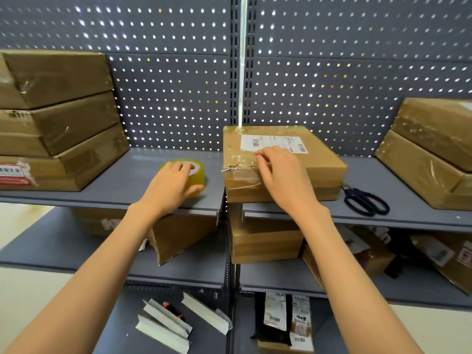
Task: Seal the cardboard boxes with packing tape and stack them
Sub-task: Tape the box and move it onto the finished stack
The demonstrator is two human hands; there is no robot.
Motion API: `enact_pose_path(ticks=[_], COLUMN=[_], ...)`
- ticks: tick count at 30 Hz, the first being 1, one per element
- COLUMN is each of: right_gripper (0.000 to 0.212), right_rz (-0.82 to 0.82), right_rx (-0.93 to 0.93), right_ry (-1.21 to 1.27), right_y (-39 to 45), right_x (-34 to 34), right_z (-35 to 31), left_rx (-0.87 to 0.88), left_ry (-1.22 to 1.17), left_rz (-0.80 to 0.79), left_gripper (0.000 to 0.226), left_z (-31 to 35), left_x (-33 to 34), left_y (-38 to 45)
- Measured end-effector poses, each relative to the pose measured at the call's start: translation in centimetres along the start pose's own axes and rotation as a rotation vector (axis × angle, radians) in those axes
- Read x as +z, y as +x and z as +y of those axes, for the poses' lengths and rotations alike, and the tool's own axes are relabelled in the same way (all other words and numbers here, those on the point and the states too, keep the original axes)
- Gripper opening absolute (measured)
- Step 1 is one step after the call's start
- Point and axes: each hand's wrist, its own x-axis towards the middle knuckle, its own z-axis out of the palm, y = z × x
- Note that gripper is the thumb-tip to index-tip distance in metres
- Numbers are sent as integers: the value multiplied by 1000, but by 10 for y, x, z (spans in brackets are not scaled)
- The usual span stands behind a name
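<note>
Resting curled over the tape roll (184,175), the left hand (170,180) grips it; the right hand (277,167) presses flat on the middle box (282,163), seemingly already taped but not stacked, between sealed piles left (55,118) and right (431,149)

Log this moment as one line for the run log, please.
left hand grips tape roll on shelf | right hand presses tape onto labelled box | scissors right of box | sealed stack at left
</note>
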Motion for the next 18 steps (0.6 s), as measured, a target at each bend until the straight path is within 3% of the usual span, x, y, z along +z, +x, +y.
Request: enact_pose_path(ticks=[4, 7, 10, 12, 18], right_gripper=[40, 48, 50, 50, 46], right_rz=[-26, -152, -235, -210, -183], right_rx=[-37, -77, -96, -76, -4], right_ry=[0, -58, -176, -207, -70], right_y=[-5, -3, -7, -9, -6], right_x=[5, 16, 26, 25, 6], right_z=[-10, -13, 0, 11, 25], left_rx=[154, 273, 241, 251, 62], left_ry=[-319, -369, -371, -382, -827], left_rz=[213, 173, 56, 59, 6], left_gripper=[46, 53, 50, 49, 39], left_z=[45, 71, 66, 60, 55], left_x=[-21, -16, 1, 5, -10], left_y=[0, 4, 4, 2, 10])
